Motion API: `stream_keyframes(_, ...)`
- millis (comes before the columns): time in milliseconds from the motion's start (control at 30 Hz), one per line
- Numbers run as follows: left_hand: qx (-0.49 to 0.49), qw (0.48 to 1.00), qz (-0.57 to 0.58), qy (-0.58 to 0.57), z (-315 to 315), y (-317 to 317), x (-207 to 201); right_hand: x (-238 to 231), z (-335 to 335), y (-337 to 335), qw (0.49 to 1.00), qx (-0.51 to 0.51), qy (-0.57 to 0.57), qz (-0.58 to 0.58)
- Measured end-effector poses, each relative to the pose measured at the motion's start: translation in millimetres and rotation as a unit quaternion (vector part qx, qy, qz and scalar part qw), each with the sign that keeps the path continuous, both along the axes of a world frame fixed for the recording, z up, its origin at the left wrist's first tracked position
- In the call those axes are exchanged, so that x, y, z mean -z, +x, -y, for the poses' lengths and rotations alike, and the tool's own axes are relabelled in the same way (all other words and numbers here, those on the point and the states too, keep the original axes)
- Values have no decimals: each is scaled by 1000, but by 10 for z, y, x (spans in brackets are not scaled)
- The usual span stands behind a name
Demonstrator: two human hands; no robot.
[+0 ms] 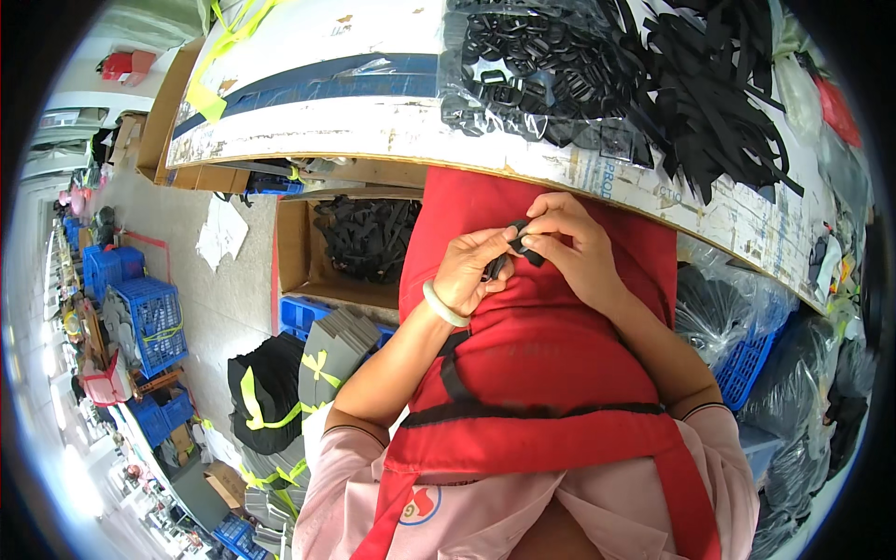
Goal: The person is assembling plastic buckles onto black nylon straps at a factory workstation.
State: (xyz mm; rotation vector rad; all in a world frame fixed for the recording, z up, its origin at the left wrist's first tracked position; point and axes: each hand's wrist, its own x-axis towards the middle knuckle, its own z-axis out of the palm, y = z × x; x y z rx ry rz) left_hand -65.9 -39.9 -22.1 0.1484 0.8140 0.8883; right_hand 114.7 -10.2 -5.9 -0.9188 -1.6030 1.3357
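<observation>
A small black plastic buckle with a short black strap [516, 245] is pinched between the fingertips of the left hand [469, 271] and the right hand [571, 245], both closed on it, above a red fabric apron [541, 345] spread over the lap. A pale bangle [444, 306] is worn on the left wrist. Just beyond the hands, a worn white worktable [373, 121] is seen, on which clear bags of black plastic buckles [541, 65] and loose black webbing straps [709, 84] are piled. To the left, an open cardboard box of black parts [359, 238] is set on the floor.

Matt black plastic buckle [519, 245], red cloth apron [541, 345], glossy clear plastic bag [551, 75], worn wooden tabletop [373, 121]
</observation>
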Motion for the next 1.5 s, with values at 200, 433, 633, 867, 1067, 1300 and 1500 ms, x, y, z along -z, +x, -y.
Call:
stream_keyframes(200, -45, 970, -196, 139, -51, 44, -156, -276, 60, 9, 991, 28, -115, -70)
stream_keyframes(433, -55, 946, -284, 146, 4, 98, -131, -383, 106, 38, 965, 18, -262, 29)
stream_keyframes(633, -31, 923, -308, 228, 27, 136, -115, -227, 53, 58, 961, 51, -270, 25)
stream_keyframes(867, -34, 906, -319, 278, 54, 122, -83, -122, 29, 85, 952, 13, -307, -7)
stream_keyframes(1067, -24, 886, -344, 308, 30, 100, -50, -77, 42, 55, 943, 38, -323, -63)
stream_keyframes(1300, -9, 867, -366, 338, 12, 78, -3, 43, 22, 46, 929, 30, -358, -93)
stream_keyframes(1500, 23, 879, -336, 337, 18, 19, -59, 105, -69, 217, 890, -95, -443, -56)
